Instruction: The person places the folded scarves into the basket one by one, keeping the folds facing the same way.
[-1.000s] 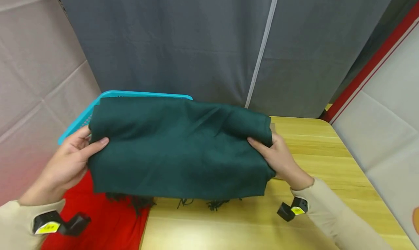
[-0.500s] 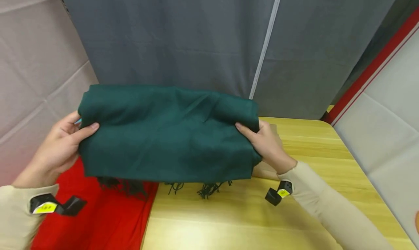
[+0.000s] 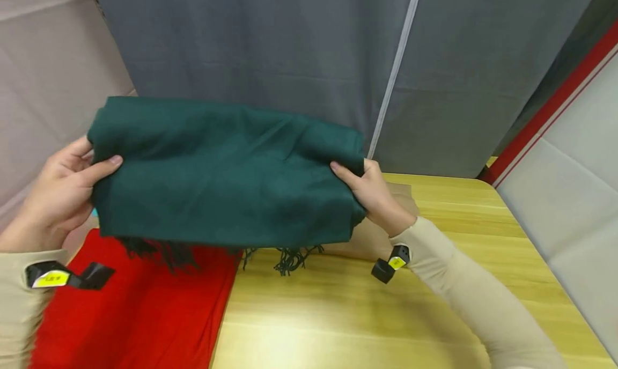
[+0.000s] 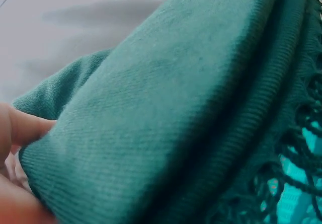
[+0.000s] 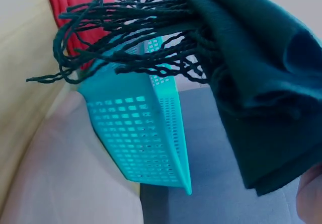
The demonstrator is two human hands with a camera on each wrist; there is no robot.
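A folded dark green scarf (image 3: 222,176) with a knotted fringe (image 3: 292,257) along its lower edge is stretched between both hands, raised above the table. My left hand (image 3: 55,192) grips its left end, thumb on the front face and fingers behind. At the opposite end my right hand (image 3: 376,192) pinches it the same way. In the left wrist view the scarf's layered folds (image 4: 146,108) fill most of the picture. Beneath the scarf, a turquoise perforated basket (image 5: 126,133) shows in the right wrist view; in the head view the scarf hides nearly all of it.
Red cloth (image 3: 140,304) lies over the left front of the wooden table (image 3: 309,315). A flat beige piece (image 3: 376,237) lies behind my right wrist. Grey curtain (image 3: 270,42) hangs at the back, with pale panels (image 3: 43,52) on the left and white ones (image 3: 579,160) on the right.
Both hands have carried the scarf up and to the left in the head view. It now covers the basket's rim, and more of the beige piece and red cloth shows.
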